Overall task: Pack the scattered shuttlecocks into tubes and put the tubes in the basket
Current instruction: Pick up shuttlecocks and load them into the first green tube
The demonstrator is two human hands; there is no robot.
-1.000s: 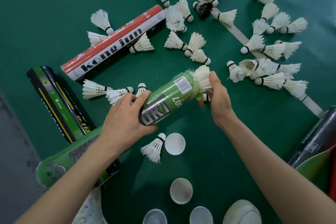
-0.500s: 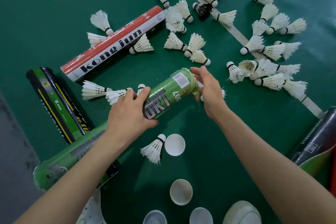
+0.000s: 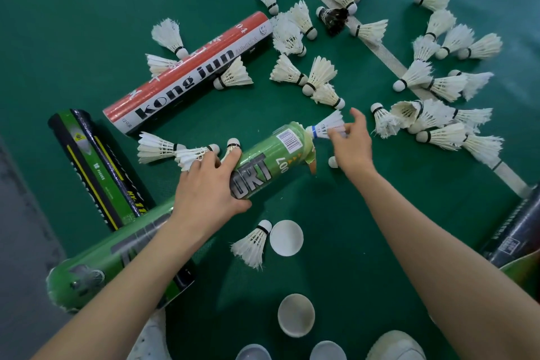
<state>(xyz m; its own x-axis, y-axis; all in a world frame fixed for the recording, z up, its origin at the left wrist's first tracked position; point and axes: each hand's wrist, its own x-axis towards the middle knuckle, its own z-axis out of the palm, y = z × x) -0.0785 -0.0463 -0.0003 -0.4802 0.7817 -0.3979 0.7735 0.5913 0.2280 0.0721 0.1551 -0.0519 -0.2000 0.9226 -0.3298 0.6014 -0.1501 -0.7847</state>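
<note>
White line (image 3: 390, 59), probably a shoe (image 3: 395, 345)

This is a badminton court. The ground is a green sports mat (image 3: 73, 9), crossed by a white boundary line (image 3: 390, 58) that runs diagonally from the top centre to the right edge of the frame. White feather shuttlecocks (image 3: 321, 73) lie scattered over the upper right. Shuttlecock tubes lie at the left, among them a red-and-white Kong jun tube (image 3: 187, 73) and a green-and-black tube (image 3: 96, 166). Loose white tube caps (image 3: 286, 238) sit at the bottom centre. A grey floor strip (image 3: 17, 242) borders the mat at the lower left.
</note>
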